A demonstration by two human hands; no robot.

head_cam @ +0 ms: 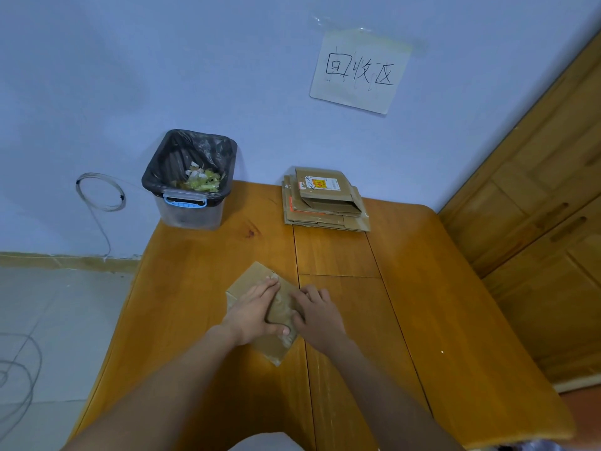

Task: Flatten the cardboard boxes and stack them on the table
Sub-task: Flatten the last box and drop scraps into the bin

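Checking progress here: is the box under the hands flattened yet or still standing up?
Flattened. The box lies flat on the table, with the left hand and right hand pressing on it; no upright walls show.

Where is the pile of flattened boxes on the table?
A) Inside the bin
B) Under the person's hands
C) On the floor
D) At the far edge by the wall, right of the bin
D: the stack of flattened boxes lies against the wall, right of the bin.
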